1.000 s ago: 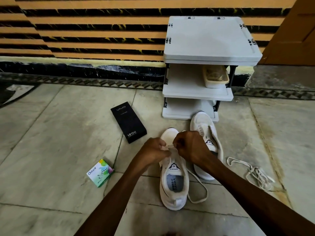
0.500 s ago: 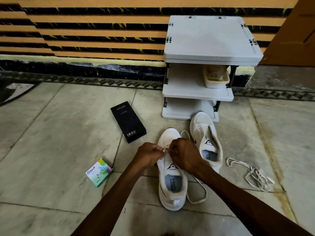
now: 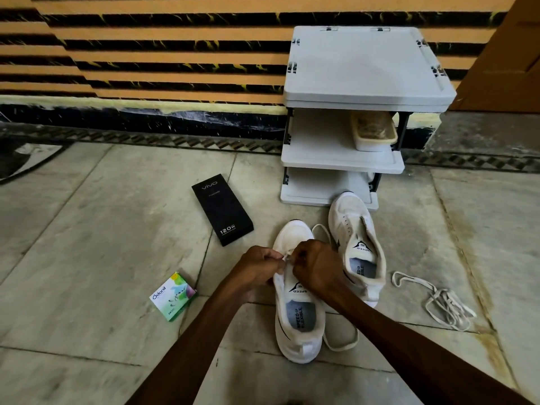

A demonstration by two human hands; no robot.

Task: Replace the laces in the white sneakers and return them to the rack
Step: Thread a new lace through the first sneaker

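Two white sneakers stand on the floor before the rack [image 3: 344, 166]. Over the near sneaker [image 3: 298, 323], my left hand [image 3: 258, 267] and my right hand [image 3: 317, 266] both pinch its cream lace [image 3: 340, 342] at the eyelets, fingers curled. One end of that lace trails in a loop beside the heel, another loop shows by the toe. The far sneaker [image 3: 355, 247] has bare eyelets and no lace. A loose cream lace [image 3: 438, 302] lies in a tangle on the floor at the right.
A black phone box [image 3: 222, 209] and a small green Odonil box [image 3: 174, 296] lie on the floor to the left. A tan tub [image 3: 374, 134] sits on the rack's middle shelf. A striped wall runs behind; a wooden door [image 3: 508, 54] stands at right.
Both hands have slid a little back along the near sneaker, from the toe toward the tongue, still working the lace. A lace loop now shows by the toe.
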